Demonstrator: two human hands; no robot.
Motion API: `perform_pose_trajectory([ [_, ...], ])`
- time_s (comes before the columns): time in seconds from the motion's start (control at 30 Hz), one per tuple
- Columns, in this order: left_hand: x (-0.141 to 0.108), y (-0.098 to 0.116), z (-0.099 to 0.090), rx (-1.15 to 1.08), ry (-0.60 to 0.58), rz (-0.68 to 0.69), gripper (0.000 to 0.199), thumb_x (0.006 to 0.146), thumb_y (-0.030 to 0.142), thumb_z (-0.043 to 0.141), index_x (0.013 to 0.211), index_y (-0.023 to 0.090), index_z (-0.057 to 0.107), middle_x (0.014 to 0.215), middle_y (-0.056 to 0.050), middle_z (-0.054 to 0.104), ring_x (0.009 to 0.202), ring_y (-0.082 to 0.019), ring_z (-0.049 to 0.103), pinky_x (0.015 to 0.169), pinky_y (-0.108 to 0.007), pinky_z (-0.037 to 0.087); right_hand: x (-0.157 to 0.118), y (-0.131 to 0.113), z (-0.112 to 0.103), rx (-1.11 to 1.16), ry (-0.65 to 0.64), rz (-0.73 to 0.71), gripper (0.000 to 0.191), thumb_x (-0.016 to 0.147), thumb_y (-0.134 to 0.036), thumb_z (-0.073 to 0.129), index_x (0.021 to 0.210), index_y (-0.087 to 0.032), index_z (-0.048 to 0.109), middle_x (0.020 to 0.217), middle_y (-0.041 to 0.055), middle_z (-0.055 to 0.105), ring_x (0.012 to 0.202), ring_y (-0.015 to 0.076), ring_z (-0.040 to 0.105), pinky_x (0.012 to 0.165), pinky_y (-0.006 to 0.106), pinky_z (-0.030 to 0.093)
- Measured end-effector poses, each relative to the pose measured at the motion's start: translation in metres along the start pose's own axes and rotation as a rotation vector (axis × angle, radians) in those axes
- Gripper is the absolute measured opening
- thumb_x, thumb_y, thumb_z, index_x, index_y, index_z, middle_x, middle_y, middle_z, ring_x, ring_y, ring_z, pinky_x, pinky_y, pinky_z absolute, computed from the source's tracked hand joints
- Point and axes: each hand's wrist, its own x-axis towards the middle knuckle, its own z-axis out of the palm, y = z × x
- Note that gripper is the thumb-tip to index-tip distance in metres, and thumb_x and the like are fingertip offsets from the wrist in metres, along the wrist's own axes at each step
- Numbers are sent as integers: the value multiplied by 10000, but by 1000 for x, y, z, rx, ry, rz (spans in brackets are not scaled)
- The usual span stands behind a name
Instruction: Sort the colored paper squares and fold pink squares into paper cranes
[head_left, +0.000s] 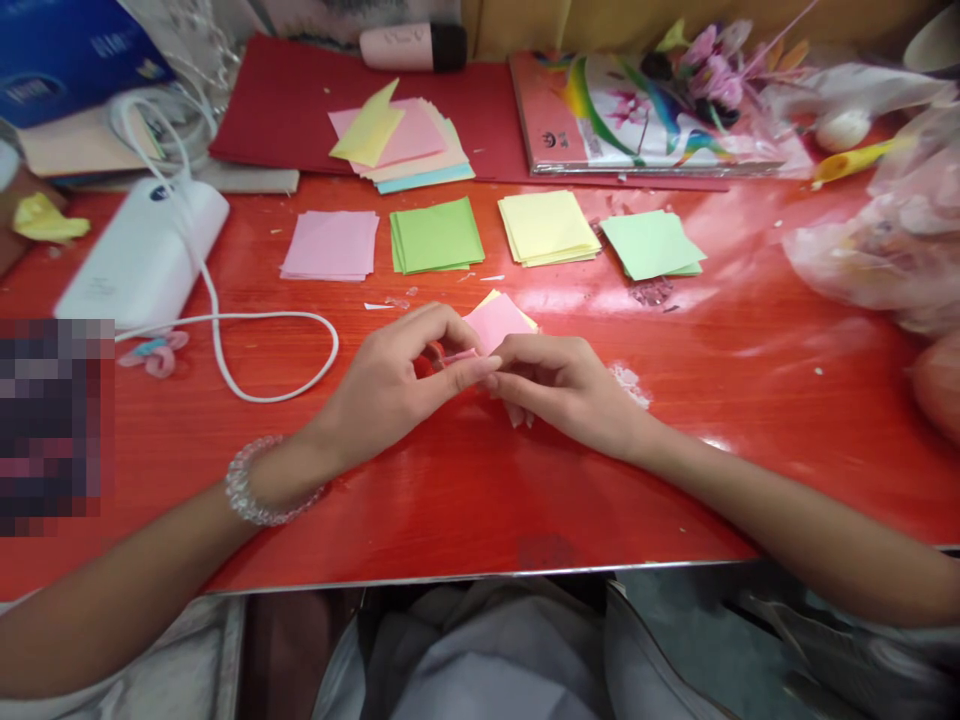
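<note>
- Between thumb and forefinger of the left hand (394, 378), pinched narrow: a small folded pink piece of paper (460, 356).
- Meeting those fingertips, the right hand (581, 392), thumb and forefinger close together; whether they grip the paper too, I cannot tell.
- Just beyond the fingers: a pink sheet (501, 317) over a yellow one.
- Farther beyond, in a row: pink (330, 243), green (437, 235), yellow (549, 226) and mint (652, 244) paper stacks.
- Left of the fingers: a looped white cable (279, 315).

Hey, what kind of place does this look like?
Probably an indoor craft desk, perhaps at home or in a small workshop. The red tabletop bears neat stacks of coloured paper, with pink flowers farther back.
</note>
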Motion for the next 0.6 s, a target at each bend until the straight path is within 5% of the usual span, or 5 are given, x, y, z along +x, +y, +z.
perform_pose_trajectory([
  [0.23, -1, 0, -3, 73, -4, -19, 260, 801, 399, 624, 654, 194, 559, 675, 17, 608, 643, -127, 534, 613, -252, 405, 0, 1, 1, 35, -23, 53, 156, 824, -293, 618, 834, -139, 594, 640, -27, 542, 494, 66, 513, 464, 195, 395],
  [0.43, 2, -7, 1, -31, 14, -121, 262, 790, 458, 620, 827, 200, 591, 774, 11, 617, 692, -123, 546, 612, -233, 409, 1, 4, -3, 128, 31, 69, 248, 855, -359, 580, 738, -140, 586, 532, -35, 524, 458, 76, 522, 461, 198, 426],
  [0.6, 0, -4, 0, 12, 33, -88, 253, 830, 415, 585, 711, 193, 571, 669, 22, 545, 630, -116, 486, 574, -244, 378, 2, 2, -3, 204, 38, 104, 266, 816, -375, 628, 712, -134, 588, 543, -40, 524, 460, 69, 530, 453, 186, 431],
])
